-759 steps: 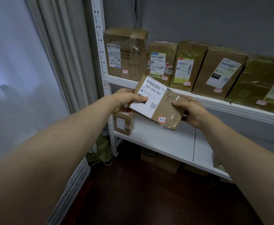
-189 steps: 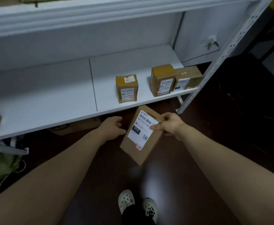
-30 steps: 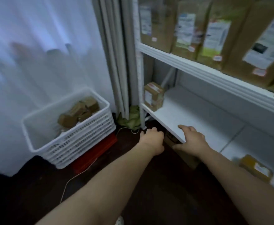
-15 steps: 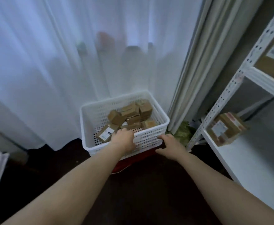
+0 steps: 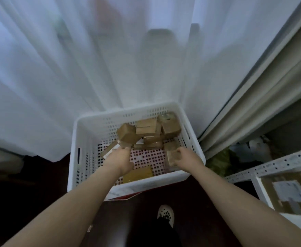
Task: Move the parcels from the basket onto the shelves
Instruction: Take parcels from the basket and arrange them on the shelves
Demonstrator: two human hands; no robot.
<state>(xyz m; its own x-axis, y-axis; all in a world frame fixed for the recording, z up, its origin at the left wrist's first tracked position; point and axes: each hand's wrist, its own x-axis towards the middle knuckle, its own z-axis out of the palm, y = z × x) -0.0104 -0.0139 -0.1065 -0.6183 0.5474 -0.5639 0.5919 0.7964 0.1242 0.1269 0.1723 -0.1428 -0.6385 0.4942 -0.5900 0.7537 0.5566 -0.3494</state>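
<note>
A white perforated basket (image 5: 85,138) stands on the dark floor in front of the curtain. Several brown cardboard parcels (image 5: 146,128) are piled at its far side, and a flat yellowish parcel (image 5: 139,174) lies against its near wall. Both of my hands are inside the basket. My left hand (image 5: 121,162) stretches forward, fingertips at a flat parcel with a white label (image 5: 108,151) under a tilted brown box (image 5: 127,134). My right hand (image 5: 185,157) grips a small brown parcel (image 5: 172,157) at the basket's right side. The white shelf frame (image 5: 270,165) shows at the lower right.
A sheer white curtain (image 5: 110,59) hangs behind the basket, with a thicker beige curtain (image 5: 263,97) to the right. A labelled parcel (image 5: 288,193) sits on the shelf at the right edge. Green bags (image 5: 219,162) lie between basket and shelf. My shoe (image 5: 165,213) is below.
I have stepped up to the basket and now look straight down into it. Both hands went from its near rim into the basket; the right one has taken hold of a small parcel.
</note>
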